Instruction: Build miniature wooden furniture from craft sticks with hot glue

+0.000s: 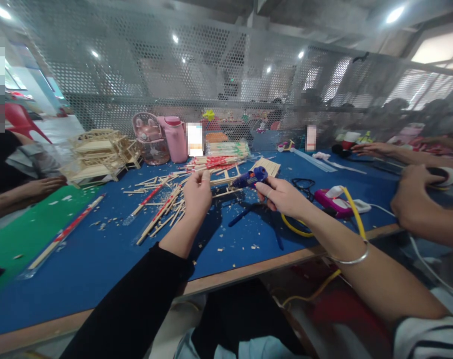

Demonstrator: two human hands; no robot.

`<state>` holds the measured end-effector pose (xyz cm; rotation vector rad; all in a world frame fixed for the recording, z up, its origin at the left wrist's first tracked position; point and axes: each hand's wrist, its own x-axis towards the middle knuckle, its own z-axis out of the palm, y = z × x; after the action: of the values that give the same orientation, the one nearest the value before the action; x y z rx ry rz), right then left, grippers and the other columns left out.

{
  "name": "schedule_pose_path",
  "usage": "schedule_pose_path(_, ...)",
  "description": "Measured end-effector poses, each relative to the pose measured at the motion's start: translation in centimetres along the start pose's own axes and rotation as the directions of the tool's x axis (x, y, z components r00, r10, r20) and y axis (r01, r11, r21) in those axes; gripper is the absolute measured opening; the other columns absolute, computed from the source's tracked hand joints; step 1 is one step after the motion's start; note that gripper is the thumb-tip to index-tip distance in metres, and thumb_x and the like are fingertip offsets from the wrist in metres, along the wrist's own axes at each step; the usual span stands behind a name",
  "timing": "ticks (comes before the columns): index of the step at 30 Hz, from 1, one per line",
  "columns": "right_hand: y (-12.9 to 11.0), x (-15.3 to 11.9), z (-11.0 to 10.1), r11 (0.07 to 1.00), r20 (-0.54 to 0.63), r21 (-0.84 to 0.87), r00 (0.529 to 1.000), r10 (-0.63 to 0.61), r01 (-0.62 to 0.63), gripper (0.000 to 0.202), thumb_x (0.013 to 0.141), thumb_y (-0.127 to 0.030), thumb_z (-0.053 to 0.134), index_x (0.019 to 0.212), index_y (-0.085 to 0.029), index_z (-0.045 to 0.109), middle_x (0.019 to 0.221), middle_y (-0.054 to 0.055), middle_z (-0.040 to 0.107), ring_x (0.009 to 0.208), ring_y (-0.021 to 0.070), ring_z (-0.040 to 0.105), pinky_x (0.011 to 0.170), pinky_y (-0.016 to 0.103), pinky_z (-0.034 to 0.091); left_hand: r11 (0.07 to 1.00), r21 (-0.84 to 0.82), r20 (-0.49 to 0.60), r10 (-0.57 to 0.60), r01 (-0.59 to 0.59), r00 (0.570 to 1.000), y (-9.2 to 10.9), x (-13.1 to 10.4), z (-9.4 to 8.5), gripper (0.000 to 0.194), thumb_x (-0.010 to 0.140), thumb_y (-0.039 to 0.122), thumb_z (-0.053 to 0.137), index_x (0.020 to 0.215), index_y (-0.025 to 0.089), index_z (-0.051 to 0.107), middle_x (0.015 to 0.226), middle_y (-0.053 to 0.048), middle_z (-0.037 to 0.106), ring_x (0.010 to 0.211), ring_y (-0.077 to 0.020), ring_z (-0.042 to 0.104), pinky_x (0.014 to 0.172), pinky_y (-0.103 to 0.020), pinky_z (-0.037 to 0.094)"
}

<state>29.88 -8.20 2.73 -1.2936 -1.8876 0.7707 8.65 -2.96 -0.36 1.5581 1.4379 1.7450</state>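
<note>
My right hand (281,194) is closed around a blue hot glue gun (250,177), whose nozzle points left. The nozzle is close to a small frame of thin wooden sticks (228,180); whether it touches cannot be made out. My left hand (197,193) pinches the left end of this stick frame between thumb and fingers. Left of that hand, loose wooden sticks (170,214) lie in a heap among small chips. Behind the frame is a flat panel of sticks laid side by side (270,167).
Finished-looking wooden stick models (99,152) stand at the back left, near a pink bottle (175,139) and a clear pink bottle (150,139). At right are a purple power strip (333,202), a yellow cable (353,212) and a co-worker's hand (413,194) by a tape roll (451,176). Another person sits left.
</note>
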Motion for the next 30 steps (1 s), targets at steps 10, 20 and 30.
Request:
schedule_pose_path(10, 0.9, -0.3, -2.2, 0.994, -0.160, -0.113, 0.987, -0.010, -0.008, 0.039, 0.088, -0.053, 0.037, 0.080, -0.019, 0.054, 0.057, -0.001, 0.056, 0.045, 0.0125, 0.049, 0.051, 0.026, 0.039, 0.999, -0.041, 0.015, 0.005, -0.005, 1.000, -0.4, 0.2, 0.0, 0.031, 0.081, 0.041, 0.050, 0.085, 0.014, 0.064, 0.075, -0.002, 0.063, 0.071, -0.0145, 0.053, 0.069, -0.024, 0.039)
schedule_pose_path(20, 6.9, 8.4, -2.6, 0.683, -0.247, -0.695, 0.967, 0.065, -0.223, 0.044, 0.084, -0.036, 0.044, 0.122, -0.015, 0.046, 0.115, 0.018, 0.061, 0.099, 0.0301, 0.059, 0.080, 0.038, 0.044, 0.993, 0.027, 0.223, 0.103, -0.112, 0.969, -1.5, 1.3, -0.6, 0.027, 0.080, 0.040, 0.051, 0.073, 0.016, 0.062, 0.067, 0.001, 0.056, 0.068, -0.0132, 0.048, 0.068, -0.023, 0.037)
schedule_pose_path(30, 3.5, 7.4, -2.4, 0.766, -0.162, -0.641, 0.983, -0.090, -0.036, 0.039, 0.083, -0.041, 0.049, 0.113, -0.016, 0.058, 0.104, 0.013, 0.064, 0.088, 0.0232, 0.058, 0.074, 0.032, 0.041, 0.983, 0.139, 0.293, 0.077, -0.122, 0.953, -1.8, 1.4, -0.7, 0.028, 0.081, 0.041, 0.050, 0.075, 0.017, 0.064, 0.070, 0.000, 0.058, 0.070, -0.0153, 0.050, 0.069, -0.025, 0.037)
